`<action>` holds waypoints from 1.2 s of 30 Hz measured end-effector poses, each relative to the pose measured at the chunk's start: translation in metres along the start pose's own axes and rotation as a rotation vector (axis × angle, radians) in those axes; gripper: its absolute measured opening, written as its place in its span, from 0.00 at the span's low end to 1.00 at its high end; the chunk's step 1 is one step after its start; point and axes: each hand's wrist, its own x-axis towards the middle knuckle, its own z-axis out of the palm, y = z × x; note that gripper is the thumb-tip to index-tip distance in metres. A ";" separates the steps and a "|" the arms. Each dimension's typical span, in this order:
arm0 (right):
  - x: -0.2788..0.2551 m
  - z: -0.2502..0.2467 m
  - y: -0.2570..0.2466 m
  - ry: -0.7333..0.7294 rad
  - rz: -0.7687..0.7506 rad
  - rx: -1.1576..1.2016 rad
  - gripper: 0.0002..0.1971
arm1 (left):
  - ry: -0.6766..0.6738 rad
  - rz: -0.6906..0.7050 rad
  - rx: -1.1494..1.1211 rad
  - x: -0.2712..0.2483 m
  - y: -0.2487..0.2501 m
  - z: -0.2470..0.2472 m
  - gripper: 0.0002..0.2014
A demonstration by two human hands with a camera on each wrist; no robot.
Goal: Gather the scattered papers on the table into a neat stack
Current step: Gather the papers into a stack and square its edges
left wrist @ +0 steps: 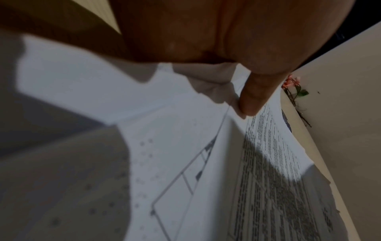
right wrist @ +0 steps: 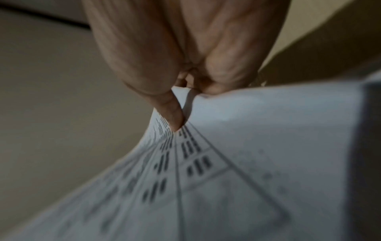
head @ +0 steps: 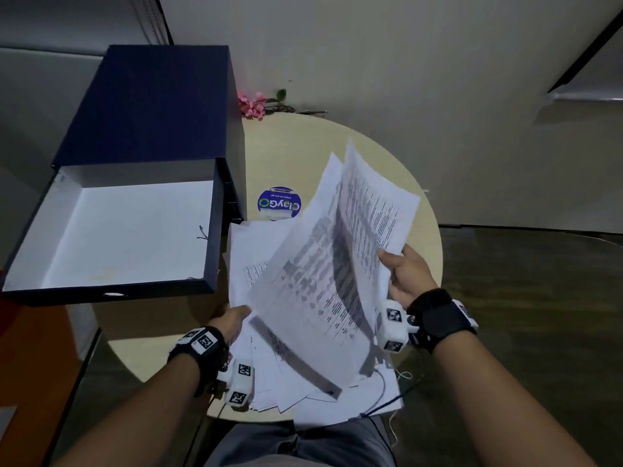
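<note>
Several white printed sheets [head: 323, 264] are lifted and tilted above the round beige table [head: 290, 146]. My right hand [head: 404, 271] pinches their right edge, thumb [right wrist: 171, 112] on the printed side. My left hand [head: 232, 320] holds the lower left edge of the papers, and its thumb [left wrist: 253, 96] lies on a sheet [left wrist: 185, 146]. More sheets [head: 296, 382] lie in a loose, uneven pile beneath, reaching past the table's near edge. The fingers under the paper are hidden.
An open dark blue box [head: 111, 237] with a white inside stands at the left, its lid [head: 151, 102] raised behind it. A round blue sticker [head: 279, 203] and pink flowers [head: 256, 104] are at the far side. A thin cable [head: 384, 396] crosses the pile.
</note>
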 end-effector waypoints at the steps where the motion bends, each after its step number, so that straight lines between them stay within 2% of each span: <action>1: -0.003 0.002 0.002 0.042 -0.055 -0.137 0.19 | 0.011 0.013 -0.005 -0.001 -0.002 0.001 0.38; 2: -0.004 0.002 0.007 0.085 -0.107 -0.293 0.19 | -0.004 0.002 -0.062 -0.006 -0.001 0.001 0.37; 3: -0.006 0.002 0.014 0.106 -0.133 -0.430 0.20 | -0.023 -0.029 -0.117 -0.004 -0.003 0.002 0.40; 5: -0.011 0.001 0.029 0.115 -0.122 -0.628 0.20 | -0.038 -0.010 -0.181 -0.007 -0.003 0.002 0.52; 7: -0.013 0.002 0.043 0.119 -0.070 -0.714 0.22 | 0.056 0.035 -0.245 0.000 -0.009 -0.005 0.63; 8: -0.013 0.005 0.049 0.114 -0.046 -0.717 0.23 | 0.027 0.041 -0.292 0.003 -0.010 -0.008 0.64; 10: -0.015 0.014 0.063 0.041 0.009 -0.726 0.26 | -0.021 0.018 -0.414 0.007 -0.011 -0.007 0.58; 12: -0.018 0.023 0.082 -0.064 0.051 -0.775 0.26 | -0.249 0.122 -0.167 -0.002 -0.003 -0.007 0.53; 13: -0.021 0.028 0.091 -0.099 0.050 -0.779 0.26 | -0.265 0.070 -0.032 -0.005 -0.003 -0.004 0.52; 15: -0.023 0.028 0.101 -0.023 0.011 -0.877 0.24 | -0.101 0.092 0.141 -0.012 -0.003 -0.001 0.45; 17: -0.020 0.016 0.100 0.208 -0.016 -1.136 0.26 | -0.007 0.148 0.217 -0.016 -0.002 0.000 0.32; 18: -0.021 0.009 0.098 0.279 0.018 -1.175 0.26 | 0.006 0.136 0.249 -0.015 -0.003 0.001 0.28; 19: -0.025 0.004 0.096 0.308 0.065 -1.149 0.27 | 0.015 0.102 0.284 -0.013 -0.003 0.001 0.24; 21: -0.033 -0.005 0.098 0.269 0.115 -1.053 0.29 | 0.019 0.080 0.409 -0.011 -0.003 -0.001 0.19; 24: -0.035 -0.017 0.107 0.212 0.197 -0.916 0.30 | -0.039 0.080 0.643 -0.008 -0.001 -0.003 0.24; 27: -0.034 -0.037 0.106 0.093 0.249 -0.711 0.15 | -0.034 0.106 0.735 -0.007 -0.001 -0.008 0.27; 29: -0.038 -0.049 0.103 -0.009 0.269 -0.692 0.04 | -0.001 0.120 0.756 -0.001 -0.005 -0.011 0.27; 30: -0.041 -0.053 0.102 -0.026 0.249 -0.708 0.02 | 0.009 0.125 0.759 0.000 -0.006 -0.013 0.27; 36: -0.030 -0.084 0.074 0.231 0.033 -0.766 0.08 | 0.010 0.147 0.833 0.004 -0.007 -0.014 0.25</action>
